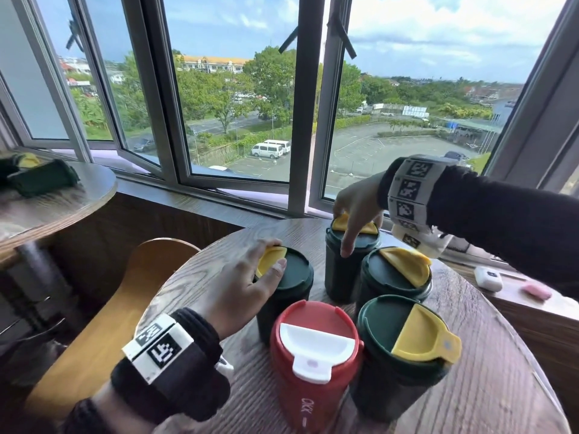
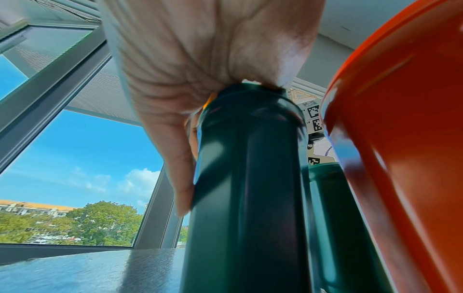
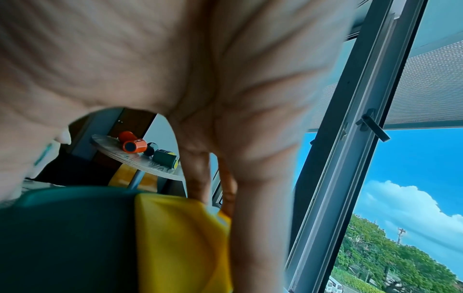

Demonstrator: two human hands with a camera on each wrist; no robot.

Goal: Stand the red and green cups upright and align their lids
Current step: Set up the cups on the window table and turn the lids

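Five cups stand upright on the round wooden table (image 1: 488,389). The red cup (image 1: 313,364) with a white lid flap is at the front. Green cups with yellow flaps stand at the front right (image 1: 404,349), middle right (image 1: 396,274), back (image 1: 349,264) and left (image 1: 286,289). My left hand (image 1: 266,264) grips the left green cup's lid from above; its thumb runs down the side of this cup (image 2: 245,178), beside the red cup (image 2: 400,138). My right hand (image 1: 354,223) arches over the back cup's lid (image 3: 75,237), fingers around the yellow flap (image 3: 180,237).
A second round table (image 1: 78,202) at the left carries green cups lying on their sides (image 1: 40,180); a red one (image 3: 132,145) lies there too. A wooden chair (image 1: 125,292) stands between the tables. A white case (image 1: 488,278) and a pink item (image 1: 537,291) lie on the sill.
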